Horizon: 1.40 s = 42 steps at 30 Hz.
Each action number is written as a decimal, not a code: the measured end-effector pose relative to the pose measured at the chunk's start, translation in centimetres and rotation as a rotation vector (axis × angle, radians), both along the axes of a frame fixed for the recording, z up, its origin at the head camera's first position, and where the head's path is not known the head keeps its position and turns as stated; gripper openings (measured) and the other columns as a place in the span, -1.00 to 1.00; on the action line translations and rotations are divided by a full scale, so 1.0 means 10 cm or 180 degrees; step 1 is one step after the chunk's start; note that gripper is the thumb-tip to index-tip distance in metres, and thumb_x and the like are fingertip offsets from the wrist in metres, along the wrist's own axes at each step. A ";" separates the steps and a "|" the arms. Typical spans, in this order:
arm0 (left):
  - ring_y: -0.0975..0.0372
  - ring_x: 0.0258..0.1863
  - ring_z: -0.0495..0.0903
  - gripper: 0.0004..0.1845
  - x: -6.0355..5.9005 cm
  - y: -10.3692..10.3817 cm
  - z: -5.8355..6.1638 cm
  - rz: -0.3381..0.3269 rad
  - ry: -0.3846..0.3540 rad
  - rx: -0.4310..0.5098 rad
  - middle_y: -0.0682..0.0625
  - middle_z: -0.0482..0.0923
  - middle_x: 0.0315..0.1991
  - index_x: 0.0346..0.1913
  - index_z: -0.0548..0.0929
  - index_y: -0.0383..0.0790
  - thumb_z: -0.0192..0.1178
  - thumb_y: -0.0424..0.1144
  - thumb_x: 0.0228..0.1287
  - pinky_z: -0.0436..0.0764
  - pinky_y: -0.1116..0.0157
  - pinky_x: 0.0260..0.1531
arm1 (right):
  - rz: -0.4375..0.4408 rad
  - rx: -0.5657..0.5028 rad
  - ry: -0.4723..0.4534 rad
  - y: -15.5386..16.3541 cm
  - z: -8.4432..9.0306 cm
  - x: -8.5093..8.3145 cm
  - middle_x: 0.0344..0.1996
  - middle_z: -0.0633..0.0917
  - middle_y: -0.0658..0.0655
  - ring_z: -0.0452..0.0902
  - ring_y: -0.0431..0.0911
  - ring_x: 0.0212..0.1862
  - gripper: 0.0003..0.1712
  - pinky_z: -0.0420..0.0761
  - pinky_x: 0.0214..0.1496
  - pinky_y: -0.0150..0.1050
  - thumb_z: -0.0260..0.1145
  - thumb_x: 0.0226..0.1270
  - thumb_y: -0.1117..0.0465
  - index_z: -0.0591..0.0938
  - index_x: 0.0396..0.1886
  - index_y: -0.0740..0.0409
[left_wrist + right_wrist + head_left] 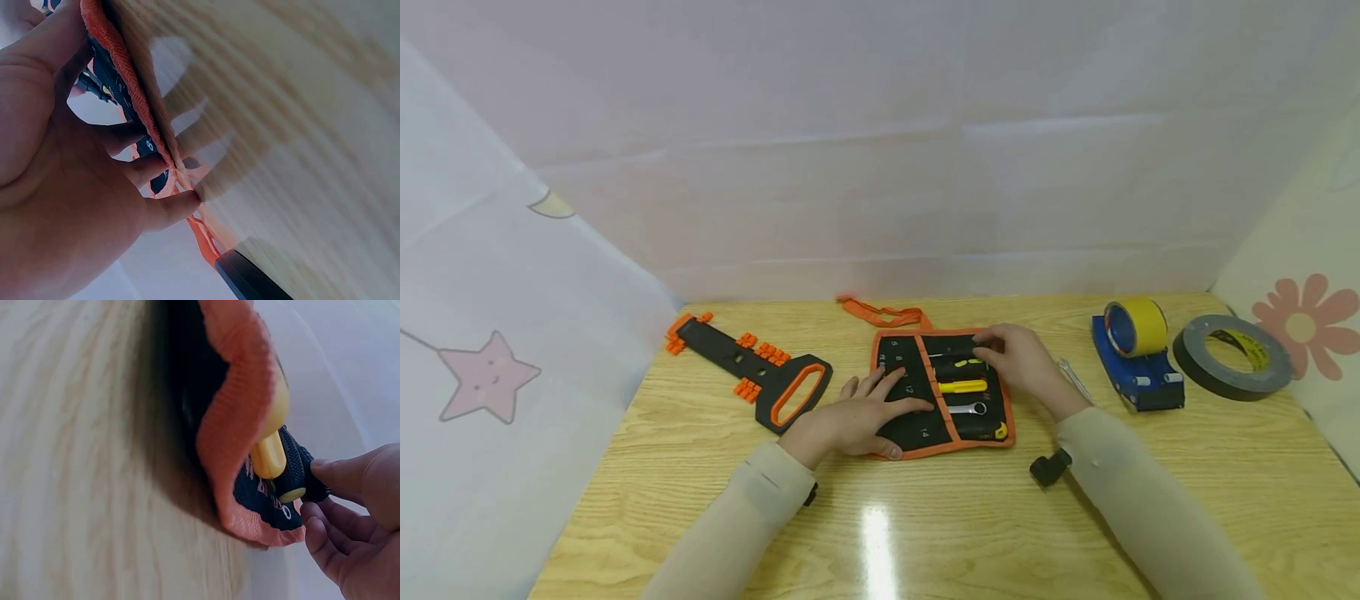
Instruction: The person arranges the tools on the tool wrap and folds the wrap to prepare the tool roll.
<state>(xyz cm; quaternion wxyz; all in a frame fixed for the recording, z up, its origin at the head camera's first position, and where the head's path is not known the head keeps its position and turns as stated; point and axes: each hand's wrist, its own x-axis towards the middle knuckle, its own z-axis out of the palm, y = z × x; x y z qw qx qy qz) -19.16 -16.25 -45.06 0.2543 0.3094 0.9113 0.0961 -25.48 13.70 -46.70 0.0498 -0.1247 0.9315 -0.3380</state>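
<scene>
A black tool pouch with orange trim (934,452) lies unfolded on the table, numbers printed on its left half. My left hand (861,417) rests on that half with fingers spread; in the left wrist view its fingertips reach the orange edge (142,106). At the pouch's upper right, my right hand (1026,367) pinches the end of a black handle (317,486) between thumb and fingers; the rest of that tool is largely hidden. Below it in the pockets sit a black-and-yellow handle (958,367), a yellow handle (962,387), a ring-ended wrench (977,408) and a yellow-tipped black tool (1000,431).
Left of the pouch lies a black rack with an orange-rimmed handle (793,392) and orange clips. A small wrench (1075,381) lies right of the right hand. Farther right are a blue tape dispenser (1138,379) with yellow tape and a black tape roll (1232,382).
</scene>
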 end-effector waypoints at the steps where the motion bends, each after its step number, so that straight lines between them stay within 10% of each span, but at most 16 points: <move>1: -0.22 0.78 -0.30 -0.15 0.00 0.00 0.00 0.0001 -0.0005 0.0003 -0.09 -0.36 0.82 0.68 0.19 0.55 0.35 0.15 0.43 -0.09 -0.39 0.65 | -0.0001 -0.0016 -0.0019 -0.01 0.00 -0.01 0.06 0.79 0.23 0.69 0.09 0.01 -0.67 0.69 0.10 0.07 0.35 0.64 0.16 0.76 0.23 0.20; 42: -0.24 0.78 -0.29 -0.14 -0.01 0.00 0.00 -0.0029 0.0005 -0.0002 -0.10 -0.37 0.82 0.68 0.18 0.54 0.34 0.16 0.43 -0.08 -0.40 0.65 | 0.0526 0.0175 -0.0413 -0.38 0.00 -0.26 0.01 0.81 0.21 0.74 -0.02 -0.11 -0.72 0.74 -0.03 -0.08 0.33 0.64 0.20 0.79 0.16 0.23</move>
